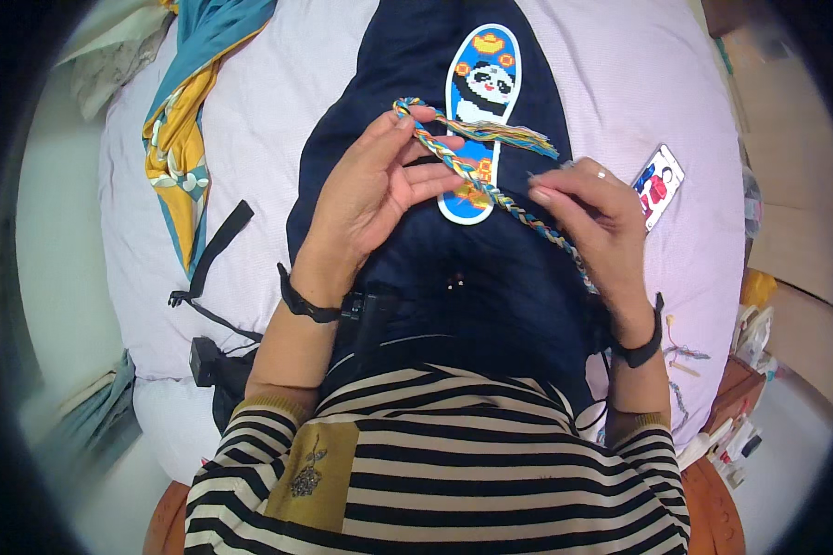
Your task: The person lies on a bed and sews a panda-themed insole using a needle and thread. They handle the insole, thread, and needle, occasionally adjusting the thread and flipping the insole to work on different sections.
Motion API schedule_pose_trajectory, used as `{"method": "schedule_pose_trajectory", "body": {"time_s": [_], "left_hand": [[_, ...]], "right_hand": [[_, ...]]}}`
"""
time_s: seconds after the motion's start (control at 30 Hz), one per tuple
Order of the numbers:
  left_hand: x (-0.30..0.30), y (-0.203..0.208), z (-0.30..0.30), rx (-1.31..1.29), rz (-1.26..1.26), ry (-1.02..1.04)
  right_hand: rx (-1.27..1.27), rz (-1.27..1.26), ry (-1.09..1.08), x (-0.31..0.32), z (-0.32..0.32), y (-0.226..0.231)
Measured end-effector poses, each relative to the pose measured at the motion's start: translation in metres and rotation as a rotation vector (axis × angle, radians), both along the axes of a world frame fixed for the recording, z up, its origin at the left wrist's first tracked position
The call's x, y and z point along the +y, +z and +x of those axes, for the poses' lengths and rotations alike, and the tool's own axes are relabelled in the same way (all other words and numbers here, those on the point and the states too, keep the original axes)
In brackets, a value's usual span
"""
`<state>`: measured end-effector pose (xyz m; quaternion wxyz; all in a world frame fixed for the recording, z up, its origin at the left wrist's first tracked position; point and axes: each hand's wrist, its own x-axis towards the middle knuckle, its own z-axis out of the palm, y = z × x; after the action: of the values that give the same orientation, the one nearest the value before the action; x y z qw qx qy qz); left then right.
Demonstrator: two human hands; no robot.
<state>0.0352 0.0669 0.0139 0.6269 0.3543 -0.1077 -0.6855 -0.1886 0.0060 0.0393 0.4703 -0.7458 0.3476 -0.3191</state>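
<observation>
Braid (491, 190) across insole (479, 88), on cloth (379, 92)

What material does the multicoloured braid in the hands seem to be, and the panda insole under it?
Braid: probably embroidery thread, matt; thin separate strands fan out at its loose end. Panda insole: seemingly cross-stitched fabric; the picture is made of small blocky squares. Its backing cannot be seen.

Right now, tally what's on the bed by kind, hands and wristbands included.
Hands: 2, left hand and right hand
Braided thread bundle: 1, held by both
Panda-stitched insole: 1
Small picture card: 1
Teal and yellow cloth: 1
Black wristbands: 2, left band, right band
Total: 8
</observation>
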Motion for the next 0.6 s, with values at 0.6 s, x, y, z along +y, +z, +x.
{"method": "schedule_pose_trajectory", "body": {"time_s": [0.6], "left_hand": [[-0.003,-0.001,-0.008,-0.237,-0.030,-0.074]], "right_hand": [[0.089,-0.230,-0.047,0.012,0.038,-0.014]]}}
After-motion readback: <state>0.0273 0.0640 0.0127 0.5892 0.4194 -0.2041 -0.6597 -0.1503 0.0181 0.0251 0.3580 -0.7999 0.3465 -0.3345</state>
